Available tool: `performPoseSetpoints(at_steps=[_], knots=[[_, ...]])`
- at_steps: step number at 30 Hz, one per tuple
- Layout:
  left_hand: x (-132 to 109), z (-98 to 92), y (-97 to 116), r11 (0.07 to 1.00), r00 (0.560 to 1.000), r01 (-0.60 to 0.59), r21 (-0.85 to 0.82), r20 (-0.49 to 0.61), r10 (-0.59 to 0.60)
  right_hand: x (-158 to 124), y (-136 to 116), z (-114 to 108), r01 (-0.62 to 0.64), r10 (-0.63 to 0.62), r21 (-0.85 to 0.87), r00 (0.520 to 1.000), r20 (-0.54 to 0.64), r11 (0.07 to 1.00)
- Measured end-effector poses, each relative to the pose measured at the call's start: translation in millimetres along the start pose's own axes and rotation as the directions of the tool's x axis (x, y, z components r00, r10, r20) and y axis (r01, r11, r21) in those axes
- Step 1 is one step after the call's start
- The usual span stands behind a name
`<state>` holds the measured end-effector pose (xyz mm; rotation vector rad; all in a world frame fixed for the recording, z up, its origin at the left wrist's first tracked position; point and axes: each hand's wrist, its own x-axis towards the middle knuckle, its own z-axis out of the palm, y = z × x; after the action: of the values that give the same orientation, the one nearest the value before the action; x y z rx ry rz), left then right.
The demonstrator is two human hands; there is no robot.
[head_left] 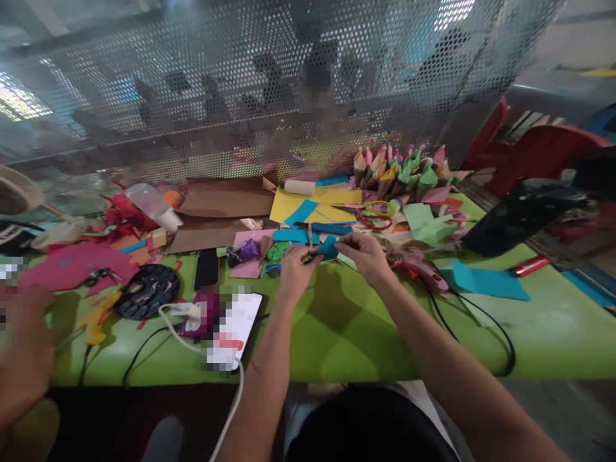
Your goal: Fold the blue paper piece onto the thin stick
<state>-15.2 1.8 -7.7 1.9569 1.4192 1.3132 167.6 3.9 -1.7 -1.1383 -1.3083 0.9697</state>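
Note:
A small folded piece of blue paper [328, 248] is pinched between my two hands, just above the green tabletop. My left hand [297, 271] grips its left end with thumb and fingers closed. At the paper's right edge, my right hand [364, 254] holds it between thumb and fingertips. A thin wooden stick [310, 232] stands up by my left fingers; whether I hold it cannot be made out. Beyond my hands lie yellow paper sheets [283, 206] with a blue strip [301, 212] on top and a white roll [299, 187] at their back edge.
Paper cones [385, 170] stand in a cluster at the back. Nearer are a phone [235, 327] with a white cable, a hot glue gun [426, 269] with a black cord, blue paper [491, 281] and a dark bottle [524, 215]. Another person's hand [24, 340] is at left.

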Motion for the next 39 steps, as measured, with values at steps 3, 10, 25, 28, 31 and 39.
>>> performPoseSetpoints(at_steps=[3,10,25,28,31,39], knots=[[-0.9,1.3,-1.2,0.999,1.000,-0.018,0.038,-0.008,0.019,-1.1,-0.7,1.6,-0.006,0.006,0.003,1.000,-0.020,1.000],[-2.5,3.3,-4.8,0.996,1.000,-0.031,0.084,0.007,0.030,-2.7,-4.0,1.0,0.005,-0.005,0.000,1.000,-0.008,1.000],[-2.8,3.4,-5.2,0.995,0.999,-0.035,0.097,0.023,0.033,-2.6,0.5,3.5,0.000,0.001,0.027,1.000,-0.029,1.000],[-2.5,3.3,-4.6,0.994,0.999,-0.032,0.102,0.025,0.029,-3.0,-1.3,4.0,0.010,-0.009,0.037,0.999,-0.034,0.999],[-2.5,3.8,-2.8,0.994,1.000,-0.027,0.110,0.017,0.025,-3.1,-3.0,4.2,-0.011,0.012,0.050,1.000,-0.021,0.999],[-2.7,4.1,-3.6,0.994,0.998,-0.030,0.103,0.054,0.024,-1.9,-2.0,2.9,-0.005,0.005,0.010,1.000,-0.014,1.000]])
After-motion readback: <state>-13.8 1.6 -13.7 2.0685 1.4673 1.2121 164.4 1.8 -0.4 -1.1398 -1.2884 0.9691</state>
